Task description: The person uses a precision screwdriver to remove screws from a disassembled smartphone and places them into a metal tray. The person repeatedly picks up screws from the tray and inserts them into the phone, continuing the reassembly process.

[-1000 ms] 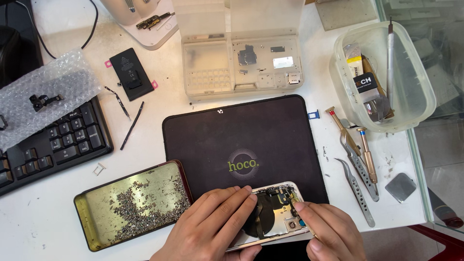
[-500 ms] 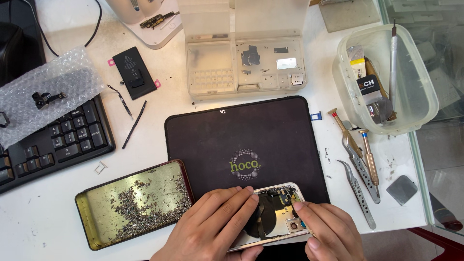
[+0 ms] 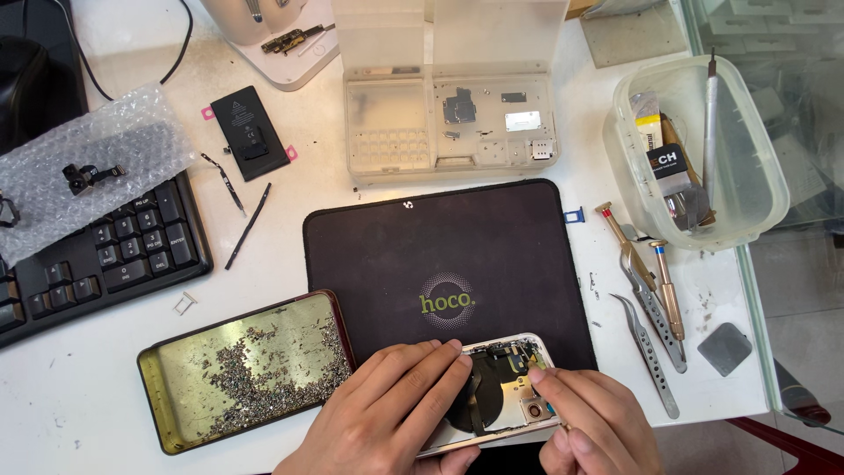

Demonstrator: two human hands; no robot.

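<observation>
An opened phone body point(image 3: 505, 378) with a dark round coil and exposed parts lies on the near edge of a black work mat point(image 3: 448, 255). My left hand point(image 3: 387, 413) lies flat across the phone's left half, fingers pressing down on it. My right hand point(image 3: 593, 422) grips the phone's right side, fingertips pinched at a spot near the camera opening. Whether a small tool sits in those fingers cannot be seen.
A metal tray of several tiny screws point(image 3: 251, 369) sits left of the phone. Tweezers and screwdrivers point(image 3: 651, 299) lie to the right, beside a clear tub of tools point(image 3: 694, 158). A parts organiser point(image 3: 448, 123), a black battery point(image 3: 251, 132), a keyboard point(image 3: 97, 255) and bubble wrap point(image 3: 88, 167) lie farther back.
Both hands stay on the phone; only slight finger shifts and a small camera movement show.
</observation>
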